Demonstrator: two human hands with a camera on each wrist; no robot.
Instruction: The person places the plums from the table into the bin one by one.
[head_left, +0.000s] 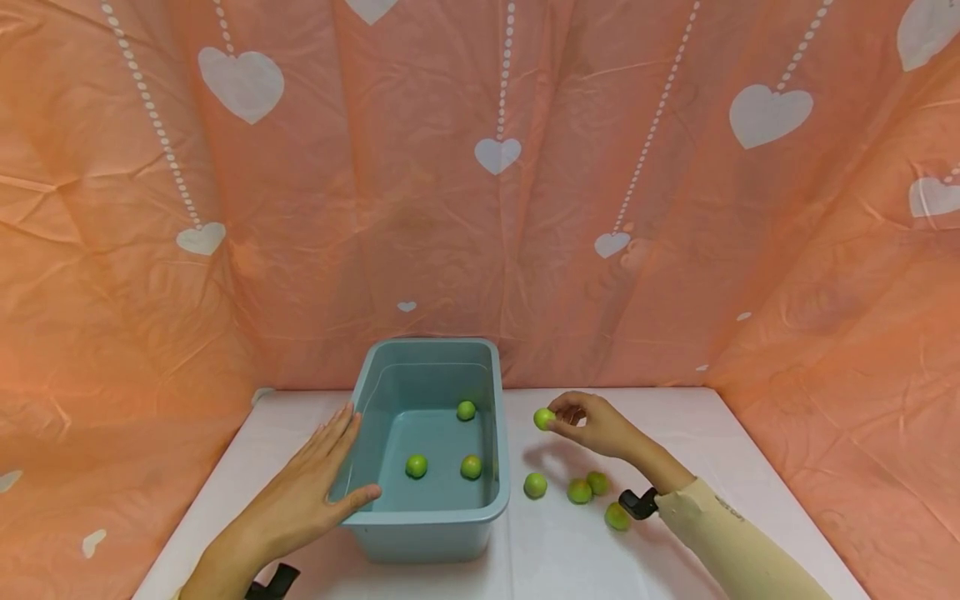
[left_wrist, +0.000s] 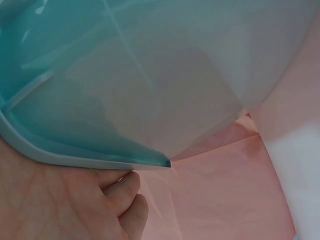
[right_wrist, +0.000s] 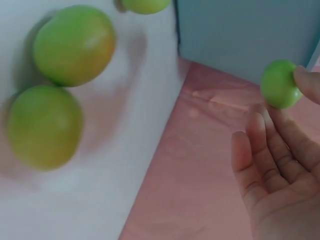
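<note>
My right hand [head_left: 596, 423] pinches a small round green fruit [head_left: 543, 419] between thumb and fingertips, above the table just right of the grey-blue plastic basin [head_left: 423, 517]. The right wrist view shows the same fruit [right_wrist: 280, 84] at the fingertips, with the other fingers loosely bent. My left hand [head_left: 311, 483] rests on the basin's left rim, its fingers straight along the outside and the thumb reaching over the near corner. Inside the basin lie three green fruits, one near the far right [head_left: 466, 410], one at near left [head_left: 417, 466] and one at near right [head_left: 471, 467].
Several more green fruits lie on the white table [head_left: 555, 550] right of the basin, some with a reddish blush; one [head_left: 535, 486] sits apart and two touch, including this fruit [head_left: 580, 490]. An orange-pink curtain [head_left: 420, 208] with white hearts surrounds the table's back and sides.
</note>
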